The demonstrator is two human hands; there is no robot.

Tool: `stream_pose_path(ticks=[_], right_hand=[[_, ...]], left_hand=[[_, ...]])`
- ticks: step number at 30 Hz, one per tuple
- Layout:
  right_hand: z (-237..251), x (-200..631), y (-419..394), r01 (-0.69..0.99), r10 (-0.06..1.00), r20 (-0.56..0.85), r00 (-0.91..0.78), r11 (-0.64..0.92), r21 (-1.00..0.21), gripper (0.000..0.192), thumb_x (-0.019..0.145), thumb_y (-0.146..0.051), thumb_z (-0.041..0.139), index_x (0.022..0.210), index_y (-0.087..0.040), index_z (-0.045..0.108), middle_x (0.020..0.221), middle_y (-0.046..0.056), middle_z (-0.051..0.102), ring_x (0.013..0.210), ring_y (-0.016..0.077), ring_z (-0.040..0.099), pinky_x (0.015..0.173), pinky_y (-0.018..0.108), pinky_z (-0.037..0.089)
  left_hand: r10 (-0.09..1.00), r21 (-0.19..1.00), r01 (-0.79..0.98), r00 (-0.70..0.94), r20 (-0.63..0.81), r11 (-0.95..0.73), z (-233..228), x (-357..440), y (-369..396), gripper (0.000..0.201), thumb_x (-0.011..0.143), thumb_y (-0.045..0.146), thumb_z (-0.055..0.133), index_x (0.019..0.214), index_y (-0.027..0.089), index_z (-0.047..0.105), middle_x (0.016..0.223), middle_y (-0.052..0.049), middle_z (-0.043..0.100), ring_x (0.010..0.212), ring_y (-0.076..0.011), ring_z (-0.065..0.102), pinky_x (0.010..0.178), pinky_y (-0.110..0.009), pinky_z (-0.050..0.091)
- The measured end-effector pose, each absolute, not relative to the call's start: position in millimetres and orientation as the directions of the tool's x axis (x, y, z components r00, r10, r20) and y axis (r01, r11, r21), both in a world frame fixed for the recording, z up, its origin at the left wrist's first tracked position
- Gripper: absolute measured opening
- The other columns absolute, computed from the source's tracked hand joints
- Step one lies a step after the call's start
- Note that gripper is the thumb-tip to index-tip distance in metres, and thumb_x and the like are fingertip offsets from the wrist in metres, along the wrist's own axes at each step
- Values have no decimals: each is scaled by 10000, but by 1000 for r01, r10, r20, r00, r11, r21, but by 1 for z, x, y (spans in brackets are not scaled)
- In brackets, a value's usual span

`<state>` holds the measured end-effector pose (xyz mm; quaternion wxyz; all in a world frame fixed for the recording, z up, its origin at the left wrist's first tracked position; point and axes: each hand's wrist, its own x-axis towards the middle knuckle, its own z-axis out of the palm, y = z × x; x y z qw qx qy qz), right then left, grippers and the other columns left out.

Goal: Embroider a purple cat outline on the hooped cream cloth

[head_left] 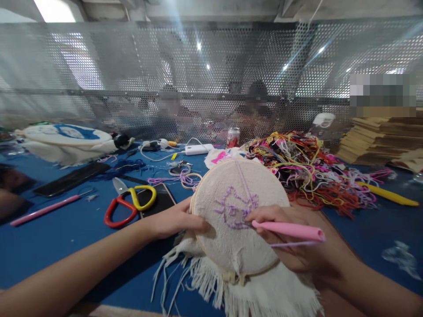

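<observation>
My left hand (176,219) grips the left rim of a round wooden embroidery hoop (231,275) holding cream cloth (231,246) tilted up toward me. A lilac stitched outline (231,207) sits in the cloth's middle. My right hand (297,237) holds a pink punch needle (287,230) like a pen, its tip pressed into the lilac stitching. A lilac thread runs from the needle up across the cloth. Frayed cloth fringe (238,295) hangs below the hoop.
On the blue table (66,246): red-and-yellow scissors (130,203) on a dark phone (158,198), a second pink tool (44,210), a tangled heap of coloured yarn (310,169), a yellow tool (386,193), a soda can (233,137), stacked cardboard (380,138). A perforated metal screen (211,75) stands behind; people sit beyond it.
</observation>
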<state>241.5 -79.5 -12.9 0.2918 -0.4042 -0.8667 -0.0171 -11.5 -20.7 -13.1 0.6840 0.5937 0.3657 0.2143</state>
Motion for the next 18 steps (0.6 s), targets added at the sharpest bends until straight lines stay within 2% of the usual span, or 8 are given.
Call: stream_pose_path(ticks=[3,7,10,12,14,16,18], right_hand=[[-3,236,-77,636,638,484,-599,746,-197,169,848,-257,434,842,-201,593,744,26,661,641,120,601,589,221,456],[11,227,-78,694,677,433,-595,704,-147,96,815,-204,516,817,-209,612,779,7,661,671,112,595,594,206,441],[16,221,-80,712,693,394,-603,691,-126,143,786,-123,529,825,-229,616,781,-13,663,673,108,585,561,192,428],[16,220,-80,731,711,383,-591,672,-120,149,782,-136,532,846,-243,613,748,-19,653,638,113,576,518,193,416],[14,221,-79,771,741,389,-548,627,-108,113,794,-200,536,857,-261,606,726,-19,640,596,121,566,471,200,401],[10,223,-80,803,750,419,-512,591,-77,94,812,-278,524,865,-282,602,748,-9,641,594,136,572,446,209,396],[6,225,-81,812,732,465,-497,581,-46,114,819,-343,517,882,-298,600,808,7,651,634,155,591,448,219,411]], left_hand=[[712,974,117,666,-223,196,-15,-13,-20,485,599,131,660,1077,146,578,962,-67,666,870,-210,602,773,-309,489],[710,971,119,664,-233,208,-18,-12,-23,530,595,141,671,1112,152,554,985,-63,660,865,-202,608,793,-323,486],[696,973,137,681,-229,186,-14,-9,-22,573,641,190,669,1190,161,505,1048,-84,644,919,-213,600,825,-341,476],[682,977,174,701,-209,121,-5,-11,-13,560,713,279,634,1237,177,468,1112,-96,619,978,-217,583,854,-348,463],[684,960,280,705,-187,-27,6,-18,1,522,777,403,558,1245,188,469,1146,-97,602,1006,-214,570,862,-339,453],[796,837,504,587,-149,-215,17,-34,15,519,831,532,402,1202,189,519,1113,-93,614,982,-222,573,834,-339,455],[900,585,726,436,18,-363,20,-56,22,564,813,581,388,1216,208,515,1119,-88,614,1022,-247,549,883,-362,417]])
